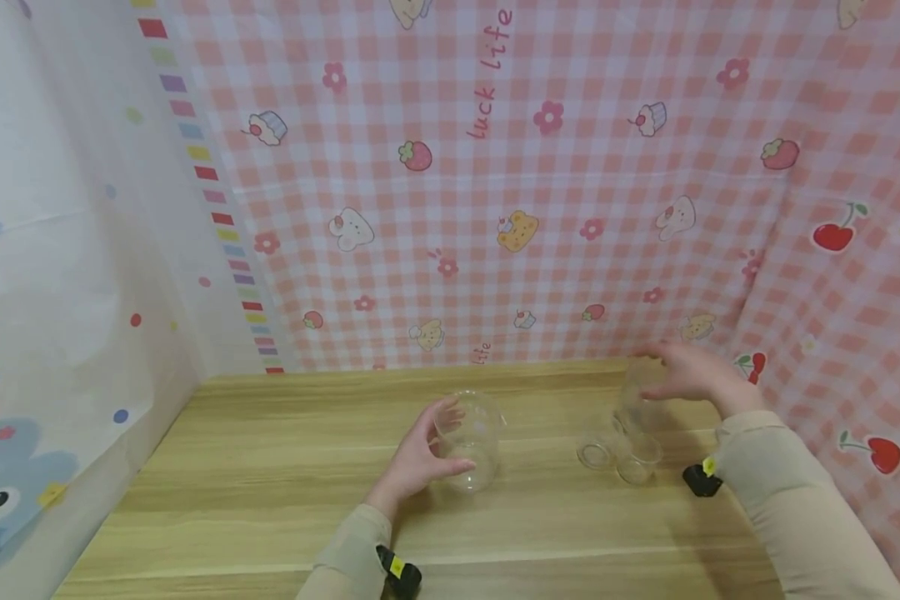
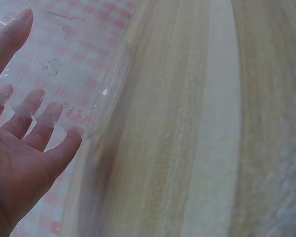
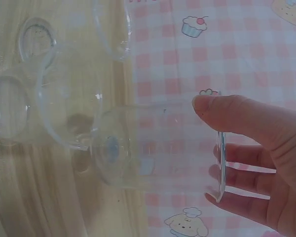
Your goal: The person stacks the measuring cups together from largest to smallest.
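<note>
A clear, wide-bodied vessel stands on the wooden table, with what looks like a small spout on its right side. My left hand holds it from the left, thumb in front and fingertips against its wall. At the back right, my right hand grips a clear drinking glass by its rim, between thumb and fingers. Beside that glass are two more clear drinking glasses, one nearer and one to its left. Their see-through walls overlap, so some outlines are faint.
The light wooden table meets a pink checked cloth at its back edge. More cloth hangs on the right, and a white patterned sheet on the left.
</note>
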Available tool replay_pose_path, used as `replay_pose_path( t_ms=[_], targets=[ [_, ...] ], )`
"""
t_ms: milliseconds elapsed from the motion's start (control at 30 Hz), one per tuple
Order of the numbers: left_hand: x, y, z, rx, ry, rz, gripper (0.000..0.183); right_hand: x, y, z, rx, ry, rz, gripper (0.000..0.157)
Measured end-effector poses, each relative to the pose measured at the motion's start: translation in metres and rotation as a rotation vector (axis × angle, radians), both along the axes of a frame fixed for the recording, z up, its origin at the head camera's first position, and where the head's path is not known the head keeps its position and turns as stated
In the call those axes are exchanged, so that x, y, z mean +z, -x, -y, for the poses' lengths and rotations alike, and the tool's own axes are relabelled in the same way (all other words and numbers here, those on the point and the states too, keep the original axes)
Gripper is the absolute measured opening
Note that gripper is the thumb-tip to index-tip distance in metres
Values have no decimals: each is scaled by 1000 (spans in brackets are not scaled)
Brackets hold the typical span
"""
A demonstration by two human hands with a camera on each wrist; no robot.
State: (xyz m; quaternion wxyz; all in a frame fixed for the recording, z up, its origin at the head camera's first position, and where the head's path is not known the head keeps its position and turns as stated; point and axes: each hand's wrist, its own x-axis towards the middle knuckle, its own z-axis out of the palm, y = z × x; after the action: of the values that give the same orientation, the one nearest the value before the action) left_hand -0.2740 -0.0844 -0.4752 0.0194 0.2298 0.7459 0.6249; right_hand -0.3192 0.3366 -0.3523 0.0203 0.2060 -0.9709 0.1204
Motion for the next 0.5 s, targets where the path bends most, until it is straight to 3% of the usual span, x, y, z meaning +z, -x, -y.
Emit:
replay_pose_path(
  t_ms=[500],
  targets=[
    [-3, 3, 2, -11, 0, -1, 89, 22, -7, 5, -41, -12, -26, 65]
  ],
)
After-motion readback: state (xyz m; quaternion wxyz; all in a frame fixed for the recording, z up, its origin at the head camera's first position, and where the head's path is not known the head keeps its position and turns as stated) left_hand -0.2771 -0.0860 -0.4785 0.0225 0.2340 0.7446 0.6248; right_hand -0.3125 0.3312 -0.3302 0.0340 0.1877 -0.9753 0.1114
